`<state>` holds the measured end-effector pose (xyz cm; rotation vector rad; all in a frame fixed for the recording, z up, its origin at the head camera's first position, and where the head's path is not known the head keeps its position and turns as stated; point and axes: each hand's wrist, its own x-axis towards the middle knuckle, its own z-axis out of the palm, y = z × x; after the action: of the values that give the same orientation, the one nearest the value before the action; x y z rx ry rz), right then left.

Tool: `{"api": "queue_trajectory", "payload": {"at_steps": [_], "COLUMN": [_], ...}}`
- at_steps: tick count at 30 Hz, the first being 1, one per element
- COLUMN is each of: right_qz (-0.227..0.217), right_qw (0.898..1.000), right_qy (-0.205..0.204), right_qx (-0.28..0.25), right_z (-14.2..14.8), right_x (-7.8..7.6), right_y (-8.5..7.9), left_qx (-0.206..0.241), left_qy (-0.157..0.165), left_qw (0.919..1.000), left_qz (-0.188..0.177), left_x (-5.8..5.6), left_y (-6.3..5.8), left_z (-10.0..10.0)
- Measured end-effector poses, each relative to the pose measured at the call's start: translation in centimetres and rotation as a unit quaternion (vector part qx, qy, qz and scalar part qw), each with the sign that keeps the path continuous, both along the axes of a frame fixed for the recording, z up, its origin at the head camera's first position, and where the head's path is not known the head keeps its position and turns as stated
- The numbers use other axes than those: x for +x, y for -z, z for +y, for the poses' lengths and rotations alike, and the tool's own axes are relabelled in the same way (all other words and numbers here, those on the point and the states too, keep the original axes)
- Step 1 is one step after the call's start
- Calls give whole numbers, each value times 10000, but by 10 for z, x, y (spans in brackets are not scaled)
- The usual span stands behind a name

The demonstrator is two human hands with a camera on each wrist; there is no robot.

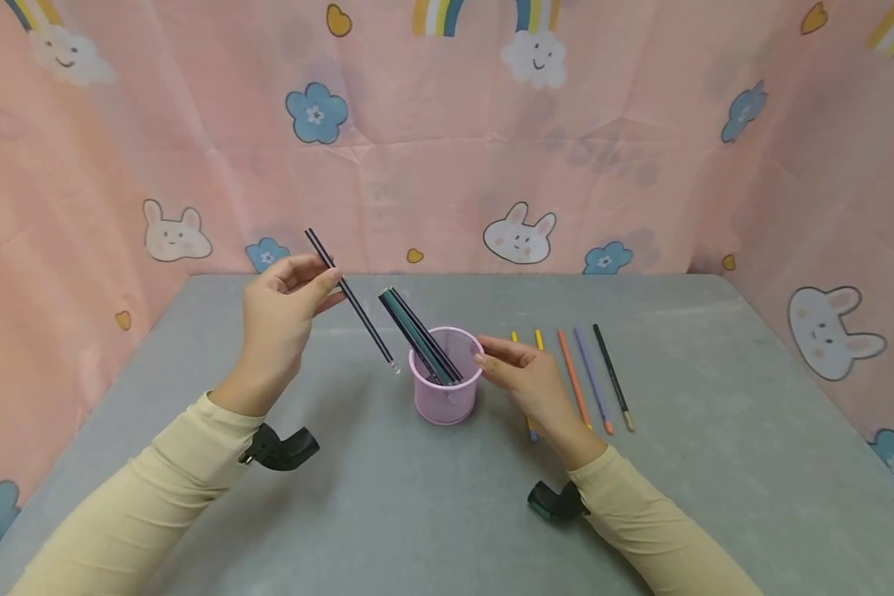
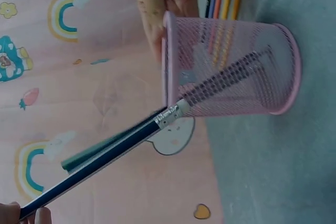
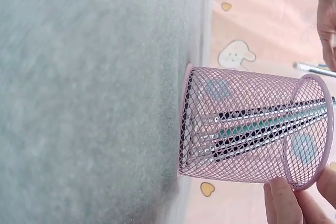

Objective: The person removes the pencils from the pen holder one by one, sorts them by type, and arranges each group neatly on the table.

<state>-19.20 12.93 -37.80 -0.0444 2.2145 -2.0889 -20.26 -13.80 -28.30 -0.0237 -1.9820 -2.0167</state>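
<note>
A dark striped pencil with a white eraser slants downward in my left hand, pinched near its upper end. Its eraser end hangs just left of a pink mesh pencil cup, clear of the table. My right hand grips the cup's rim on the right side, thumb and fingers at the edge. Several dark and green pencils lean to the left inside the cup. Through the mesh in the right wrist view, their eraser ends point down at the cup's bottom.
Right of the cup, a row of pencils lies on the grey table: yellow ones, an orange one, a purple one and a black one. A pink patterned cloth hangs behind the table and along its sides.
</note>
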Motion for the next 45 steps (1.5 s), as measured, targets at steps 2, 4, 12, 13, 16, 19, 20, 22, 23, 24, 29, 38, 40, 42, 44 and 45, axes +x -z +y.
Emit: {"api": "queue_trajectory", "payload": {"at_steps": [2, 4, 12, 13, 16, 19, 20, 22, 23, 24, 29, 38, 40, 42, 44, 45], "right_qz": [3, 22, -78, -84, -77, -66, -62, -61, -63, -61, -69, -70, -55, -33, -19, -17], "right_qw": [10000, 10000, 9998, 9998, 9999, 9999, 9999, 9999, 9999, 9999, 9999, 10000, 10000, 10000, 10000, 10000], "right_qy": [-6, -23, 11, 14, 17, 8, 7, 11, 16, 17, 41, 0, -14, -32, -50, -51], "right_qx": [22, 47, 167, 170, 124, 106, 112, 123, 132, 135, 82, 21, 15, 8, -25, -32], "right_z": [1, 2, 5, 5, 5, 5, 6, 6, 6, 6, 5, 2, 2, 2, 2, 2], "right_x": [1, 1, 1, 1, 1, 0, 0, 0, 0, 0, -1, -1, -1, -1, -1, -1], "right_y": [0, -1, 2, 2, 2, 1, 1, 1, 1, 1, 1, 0, 0, 0, 1, 1], "left_qx": [-175, -432, -1212, -1328, -1573, -1728, -1783, -1903, -1962, -2051, -2376, -2383, -2368, -2400, -2415, -2434], "left_qy": [46, 147, 729, 783, 981, 1094, 1122, 1116, 1123, 1134, 1202, 1068, 1014, 964, 913, 875], "left_qw": [9997, 9982, 9810, 9775, 9675, 9595, 9571, 9522, 9496, 9461, 9264, 9139, 9131, 9116, 9106, 9092], "left_qz": [-170, -389, -1331, -1437, -1719, -1939, -1991, -2114, -2172, -2235, -2663, -3108, -3161, -3196, -3228, -3262], "left_x": [-3, -6, -22, -25, -33, -42, -45, -51, -54, -56, -64, -72, -73, -73, -74, -73], "left_y": [3, 9, 37, 39, 47, 55, 59, 65, 68, 71, 82, 93, 95, 97, 98, 98], "left_z": [-2, -4, -10, -10, -10, -8, -8, -7, -7, -7, -6, -7, -8, -9, -9, -8]}}
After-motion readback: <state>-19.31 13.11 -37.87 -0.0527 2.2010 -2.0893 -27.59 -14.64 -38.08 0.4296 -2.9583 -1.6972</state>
